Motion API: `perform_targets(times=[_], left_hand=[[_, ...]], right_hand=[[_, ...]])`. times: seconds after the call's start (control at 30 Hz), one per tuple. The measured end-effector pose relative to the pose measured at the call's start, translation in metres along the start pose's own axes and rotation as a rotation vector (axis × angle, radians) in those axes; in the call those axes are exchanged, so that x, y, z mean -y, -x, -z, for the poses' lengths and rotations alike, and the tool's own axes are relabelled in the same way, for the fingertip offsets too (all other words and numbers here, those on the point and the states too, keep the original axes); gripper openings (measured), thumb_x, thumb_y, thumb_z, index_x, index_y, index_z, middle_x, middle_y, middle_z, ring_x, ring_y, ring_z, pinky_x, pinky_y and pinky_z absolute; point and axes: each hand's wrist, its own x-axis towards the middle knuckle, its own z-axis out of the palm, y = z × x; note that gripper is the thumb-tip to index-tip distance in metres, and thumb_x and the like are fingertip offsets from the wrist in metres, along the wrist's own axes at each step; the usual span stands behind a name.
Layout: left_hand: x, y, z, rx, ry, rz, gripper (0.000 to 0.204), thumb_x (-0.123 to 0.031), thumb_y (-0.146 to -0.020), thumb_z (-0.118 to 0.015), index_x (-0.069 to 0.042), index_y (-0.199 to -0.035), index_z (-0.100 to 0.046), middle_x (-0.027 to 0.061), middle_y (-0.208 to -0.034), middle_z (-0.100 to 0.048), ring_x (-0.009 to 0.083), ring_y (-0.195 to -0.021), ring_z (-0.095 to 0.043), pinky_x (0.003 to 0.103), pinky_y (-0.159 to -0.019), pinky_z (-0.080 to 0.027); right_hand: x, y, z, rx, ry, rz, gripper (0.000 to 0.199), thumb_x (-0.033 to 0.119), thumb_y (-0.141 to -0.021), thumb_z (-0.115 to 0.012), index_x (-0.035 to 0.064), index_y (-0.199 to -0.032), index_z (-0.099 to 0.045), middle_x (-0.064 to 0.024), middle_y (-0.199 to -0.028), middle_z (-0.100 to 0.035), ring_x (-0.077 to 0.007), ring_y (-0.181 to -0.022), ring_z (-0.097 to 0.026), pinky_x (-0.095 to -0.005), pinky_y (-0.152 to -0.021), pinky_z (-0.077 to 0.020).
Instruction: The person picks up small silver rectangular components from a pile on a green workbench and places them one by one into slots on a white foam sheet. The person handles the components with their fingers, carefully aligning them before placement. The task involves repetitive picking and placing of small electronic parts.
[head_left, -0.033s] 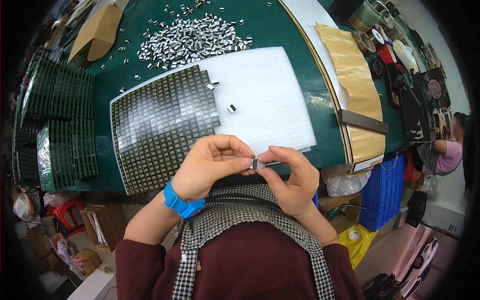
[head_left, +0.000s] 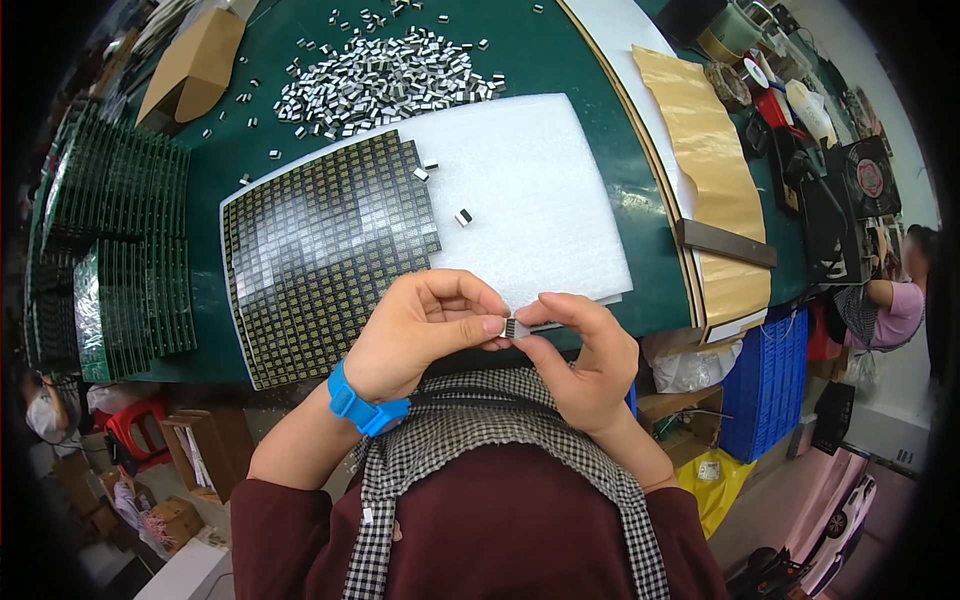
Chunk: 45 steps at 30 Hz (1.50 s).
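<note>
At the near edge of the table, both my hands meet around a small black-and-white block [head_left: 511,328] with a dark striped face. My left hand [head_left: 430,325], with a blue band on its wrist, pinches it between thumb and forefinger. From the other side, the thumb and forefinger of my right hand [head_left: 585,360] close on it, and fingertips partly cover it. Beyond my hands, a similar loose block [head_left: 463,217] lies on a white foam sheet [head_left: 530,180]. A dark sheet with a grid of small gold-marked squares [head_left: 320,250] covers the foam's left part.
A heap of similar blocks [head_left: 385,85] is spread at the far side of the green table [head_left: 640,215]. Green circuit boards [head_left: 115,220] stand stacked at left. To the right are brown paper [head_left: 700,130] and a dark bar [head_left: 727,243]. A person [head_left: 890,295] sits far right.
</note>
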Motion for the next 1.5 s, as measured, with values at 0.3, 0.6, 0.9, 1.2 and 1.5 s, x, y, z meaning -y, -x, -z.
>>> perform_targets(times=[0.3,0.6,0.9,1.2,1.5], left_hand=[[0.0,0.0,-0.002,0.005,-0.019,-0.009,0.012,-0.001,-0.085,-0.064,0.004,-0.095,-0.063,0.0088,-0.09,-0.065,0.0138,-0.083,-0.065,0.025,-0.078,-0.054],[0.001,0.002,-0.01,-0.109,-0.138,-0.005,0.016,0.003,-0.083,-0.063,0.006,-0.099,-0.061,0.0109,-0.092,-0.066,0.014,-0.083,-0.065,0.026,-0.078,-0.055],[-0.01,0.013,-0.026,-0.128,-0.837,-0.186,0.029,0.006,-0.075,-0.057,0.005,-0.104,-0.061,0.0109,-0.091,-0.066,0.0139,-0.087,-0.064,0.024,-0.079,-0.053],[-0.037,-0.011,0.01,-0.388,-1.416,-0.622,0.033,0.001,-0.073,-0.063,0.001,-0.106,-0.063,0.0166,-0.118,-0.057,0.0333,-0.111,-0.055,0.037,-0.091,-0.047],[0.008,-0.025,-0.01,-0.455,-2.461,-0.625,0.006,-0.003,-0.064,-0.058,-0.001,-0.069,-0.055,0.0091,-0.076,-0.051,0.0197,-0.07,-0.054,0.024,-0.054,-0.049]], right_hand=[[-0.001,0.004,0.0,-0.009,-0.06,-0.043,0.038,-0.005,-0.072,-0.072,0.0009,-0.107,-0.058,-0.0104,-0.088,-0.068,-0.0195,-0.081,-0.068,-0.0283,-0.071,-0.0542],[0.007,-0.003,0.004,0.057,0.185,0.117,0.033,-0.004,-0.073,-0.071,0.001,-0.103,-0.06,-0.0116,-0.088,-0.067,-0.0241,-0.078,-0.067,-0.03,-0.066,-0.0542],[0.005,-0.004,-0.001,0.168,0.21,0.246,0.032,-0.005,-0.073,-0.069,-0.0013,-0.104,-0.061,-0.0112,-0.088,-0.065,-0.0261,-0.076,-0.066,-0.0321,-0.065,-0.0546],[-0.001,0.003,0.004,0.015,-0.151,-0.261,0.019,-0.003,-0.076,-0.07,-0.0006,-0.094,-0.067,-0.0102,-0.093,-0.066,-0.017,-0.084,-0.065,-0.0268,-0.071,-0.0546],[-0.009,-0.002,0.003,0.025,-0.299,-0.412,0.014,-0.004,-0.081,-0.065,-0.0022,-0.095,-0.067,-0.0099,-0.099,-0.062,-0.0152,-0.087,-0.064,-0.0261,-0.076,-0.0538]])
